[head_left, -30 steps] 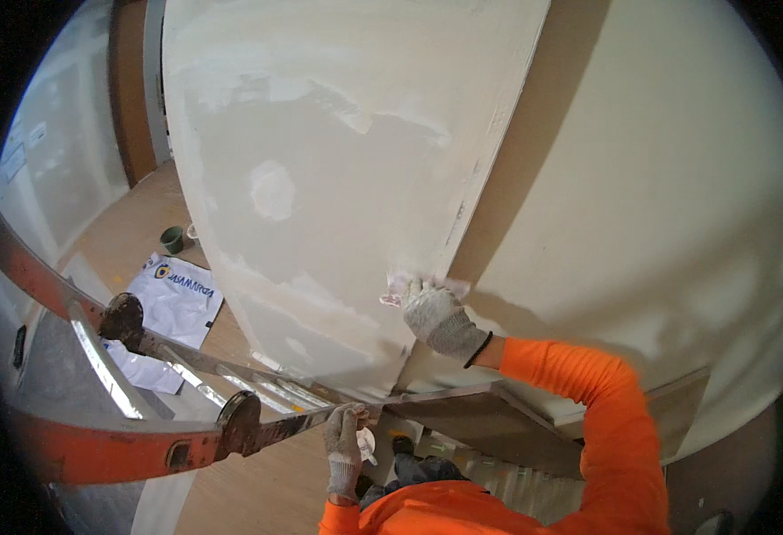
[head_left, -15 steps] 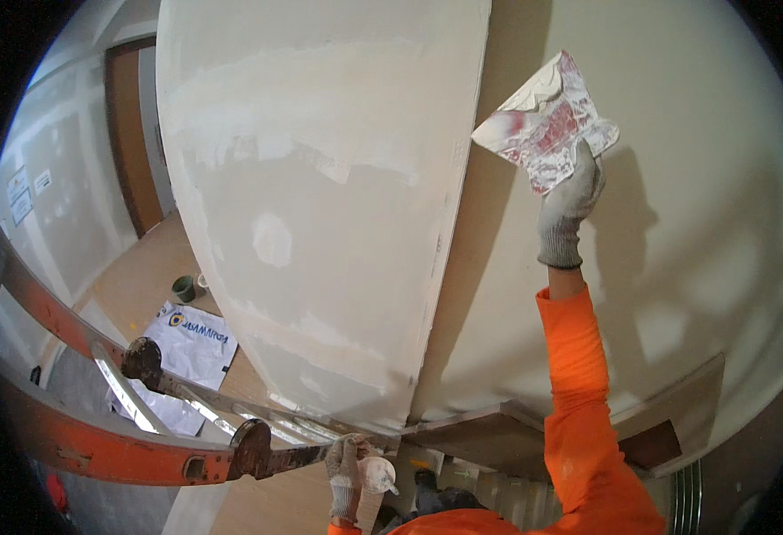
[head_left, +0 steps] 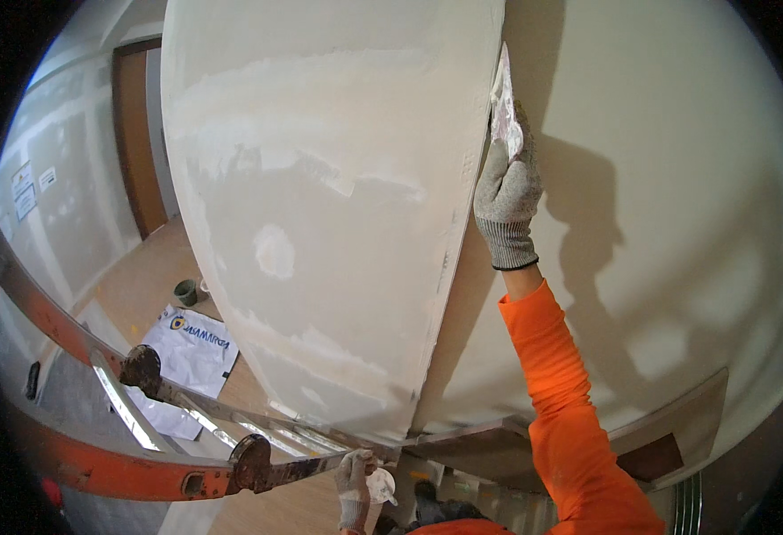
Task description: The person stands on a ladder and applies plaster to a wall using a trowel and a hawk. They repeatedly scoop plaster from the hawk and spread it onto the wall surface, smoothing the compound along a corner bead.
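Observation:
In my gloved right hand (head_left: 509,192) is a putty spreader (head_left: 504,111), smeared with white filling compound. It is raised nearly edge-on at the edge of the pale wall panel (head_left: 320,241), whose surface carries lighter filled patches. Low in the view, my gloved left hand (head_left: 354,486) is closed beside the end of the ladder (head_left: 293,465). A white container (head_left: 381,487) smeared with compound shows right next to that hand. Whether its fingers grip the ladder or the container is hidden.
The orange ladder side (head_left: 115,468) curves across the lower left. Beyond it, a white printed sack (head_left: 191,352) lies on the floor near a dark green bucket (head_left: 185,292). A brown door (head_left: 137,138) stands at the far left. The cream wall (head_left: 676,205) fills the right side.
My right hand has moved left to the panel's edge, turning the spreader from showing its broad face to nearly edge-on. My left hand stays by the ladder end.

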Demonstrator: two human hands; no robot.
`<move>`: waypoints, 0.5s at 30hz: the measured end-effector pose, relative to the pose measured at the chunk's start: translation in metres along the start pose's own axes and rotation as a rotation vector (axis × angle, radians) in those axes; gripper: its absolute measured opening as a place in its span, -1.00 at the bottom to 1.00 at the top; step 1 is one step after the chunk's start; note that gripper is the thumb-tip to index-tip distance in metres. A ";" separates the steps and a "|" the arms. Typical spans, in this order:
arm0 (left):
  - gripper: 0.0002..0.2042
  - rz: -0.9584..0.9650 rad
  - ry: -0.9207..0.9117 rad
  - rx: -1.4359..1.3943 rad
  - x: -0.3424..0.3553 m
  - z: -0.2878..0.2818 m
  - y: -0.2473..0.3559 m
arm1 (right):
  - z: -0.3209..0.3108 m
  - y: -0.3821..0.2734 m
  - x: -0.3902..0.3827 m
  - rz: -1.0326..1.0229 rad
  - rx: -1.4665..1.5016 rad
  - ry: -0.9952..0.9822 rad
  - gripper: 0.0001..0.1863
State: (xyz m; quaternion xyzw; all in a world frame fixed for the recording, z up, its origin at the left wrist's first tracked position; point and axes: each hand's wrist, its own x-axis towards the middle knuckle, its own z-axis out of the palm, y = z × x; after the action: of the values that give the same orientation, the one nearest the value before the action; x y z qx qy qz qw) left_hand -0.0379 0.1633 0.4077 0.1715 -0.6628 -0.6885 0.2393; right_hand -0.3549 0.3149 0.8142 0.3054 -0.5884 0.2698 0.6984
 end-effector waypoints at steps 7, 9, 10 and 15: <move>-0.72 -0.192 0.016 -0.101 -0.002 -0.017 -0.014 | 0.005 -0.011 -0.009 -0.053 -0.186 -0.079 -0.76; -0.72 -0.102 -0.011 -0.030 0.003 -0.013 -0.007 | -0.005 -0.014 -0.011 0.048 -0.232 -0.216 -0.77; -0.72 -0.079 -0.020 -0.032 0.005 -0.013 -0.001 | -0.009 -0.022 -0.009 0.137 -0.227 -0.297 -0.78; -0.72 -0.019 -0.089 0.025 0.018 -0.004 0.008 | -0.020 -0.039 -0.020 0.307 -0.356 -0.519 -0.77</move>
State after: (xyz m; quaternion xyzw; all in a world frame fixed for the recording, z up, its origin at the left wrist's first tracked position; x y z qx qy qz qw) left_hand -0.0497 0.1499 0.4169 0.1498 -0.6799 -0.6892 0.2008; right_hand -0.3162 0.3035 0.7873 0.1452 -0.8232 0.1783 0.5192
